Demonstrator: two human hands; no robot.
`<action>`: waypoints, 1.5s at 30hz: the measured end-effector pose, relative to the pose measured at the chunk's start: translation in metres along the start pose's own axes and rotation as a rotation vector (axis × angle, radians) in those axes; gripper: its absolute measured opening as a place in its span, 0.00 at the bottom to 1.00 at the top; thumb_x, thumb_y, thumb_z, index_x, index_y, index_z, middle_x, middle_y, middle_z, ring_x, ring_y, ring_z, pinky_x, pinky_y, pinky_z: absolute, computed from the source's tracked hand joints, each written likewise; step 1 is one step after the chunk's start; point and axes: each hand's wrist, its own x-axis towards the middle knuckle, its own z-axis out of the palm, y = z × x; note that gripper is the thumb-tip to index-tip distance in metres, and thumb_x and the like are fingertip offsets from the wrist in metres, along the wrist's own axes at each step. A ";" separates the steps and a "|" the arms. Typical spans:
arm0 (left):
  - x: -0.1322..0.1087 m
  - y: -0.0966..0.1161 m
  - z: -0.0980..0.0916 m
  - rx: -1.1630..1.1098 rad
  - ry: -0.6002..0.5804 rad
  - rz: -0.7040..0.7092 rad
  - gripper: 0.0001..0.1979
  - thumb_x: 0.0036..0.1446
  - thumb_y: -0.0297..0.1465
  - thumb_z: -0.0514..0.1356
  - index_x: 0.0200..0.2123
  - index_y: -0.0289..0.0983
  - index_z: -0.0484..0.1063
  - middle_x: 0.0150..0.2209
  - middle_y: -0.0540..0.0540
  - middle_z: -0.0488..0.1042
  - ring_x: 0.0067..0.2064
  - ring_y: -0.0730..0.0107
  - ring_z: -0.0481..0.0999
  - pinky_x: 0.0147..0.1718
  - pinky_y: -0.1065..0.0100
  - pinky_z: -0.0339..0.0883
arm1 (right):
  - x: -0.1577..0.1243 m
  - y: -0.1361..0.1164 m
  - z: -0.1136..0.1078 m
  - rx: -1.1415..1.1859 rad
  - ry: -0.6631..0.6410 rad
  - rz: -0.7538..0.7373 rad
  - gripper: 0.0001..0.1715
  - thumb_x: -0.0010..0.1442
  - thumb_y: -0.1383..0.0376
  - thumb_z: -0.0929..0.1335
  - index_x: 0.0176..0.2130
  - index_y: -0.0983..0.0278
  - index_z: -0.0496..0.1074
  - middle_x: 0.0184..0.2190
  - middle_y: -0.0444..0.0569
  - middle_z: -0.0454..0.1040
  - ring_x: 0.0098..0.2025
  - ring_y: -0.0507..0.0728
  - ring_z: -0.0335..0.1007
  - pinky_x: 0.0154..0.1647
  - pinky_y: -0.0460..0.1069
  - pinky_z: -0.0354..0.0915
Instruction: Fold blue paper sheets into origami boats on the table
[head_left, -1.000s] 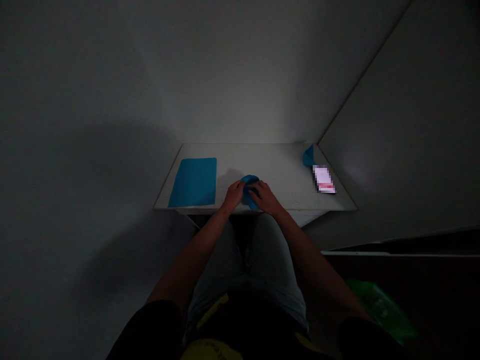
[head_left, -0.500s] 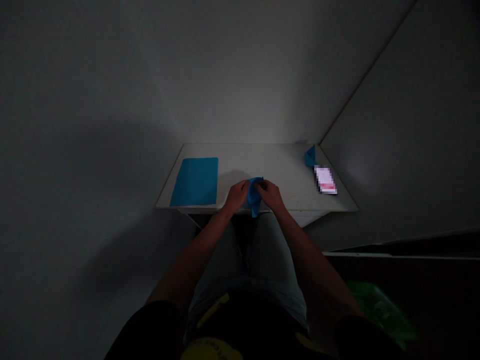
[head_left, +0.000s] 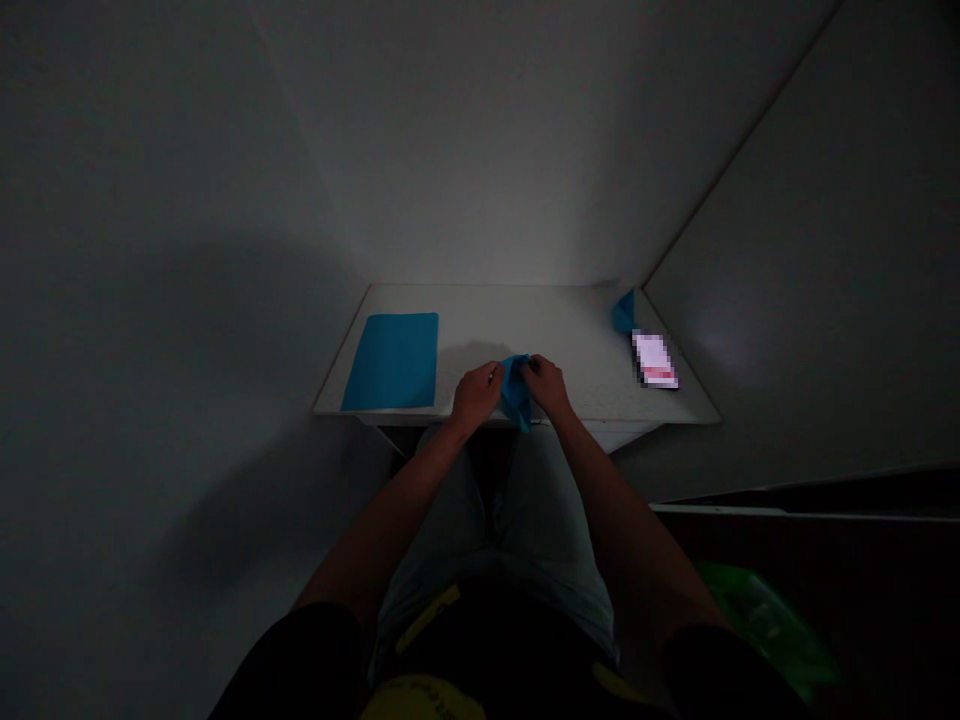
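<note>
Between my hands, at the front edge of the white table, is a folded piece of blue paper (head_left: 516, 393), its lower point hanging down. My left hand (head_left: 477, 392) is closed on the paper's left side. On the other side my right hand (head_left: 547, 383) pinches the paper near its top right. The fingertips are partly hidden by the folds and the dim light. To the left of my hands lies a flat stack or sheet of blue paper (head_left: 394, 362).
A white table (head_left: 510, 310) stands against the wall. At its right end are another folded blue paper piece (head_left: 625, 313) and a phone (head_left: 655, 360) with a blurred, lit screen. A green translucent bag or bin (head_left: 765, 625) sits low at the right.
The folded paper has turned slightly, its lower point swinging to the right. Both hands have shifted a little to the right and still hold it.
</note>
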 end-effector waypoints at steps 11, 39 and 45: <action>0.028 -0.039 -0.020 0.046 0.057 -0.083 0.12 0.71 0.36 0.58 0.34 0.40 0.76 0.37 0.43 0.80 0.42 0.58 0.78 0.46 0.63 0.66 | 0.000 0.009 -0.038 0.448 -0.273 0.025 0.19 0.58 0.47 0.66 0.29 0.58 0.65 0.27 0.43 0.69 0.33 0.57 0.67 0.36 0.51 0.68; 0.036 -0.067 -0.017 -0.286 -0.029 -0.284 0.18 0.67 0.44 0.61 0.29 0.39 0.73 0.28 0.47 0.75 0.34 0.62 0.75 0.38 0.63 0.71 | -0.022 0.043 -0.009 0.656 -0.180 0.138 0.49 0.42 0.46 0.81 0.56 0.54 0.61 0.42 0.47 0.83 0.43 0.62 0.81 0.48 0.61 0.78; 0.035 -0.069 -0.009 -0.399 -0.046 -0.312 0.20 0.67 0.50 0.61 0.36 0.38 0.75 0.32 0.46 0.79 0.38 0.61 0.78 0.41 0.63 0.74 | -0.019 0.042 -0.003 0.727 -0.169 0.102 0.48 0.45 0.43 0.79 0.59 0.54 0.65 0.48 0.50 0.83 0.50 0.64 0.80 0.56 0.63 0.76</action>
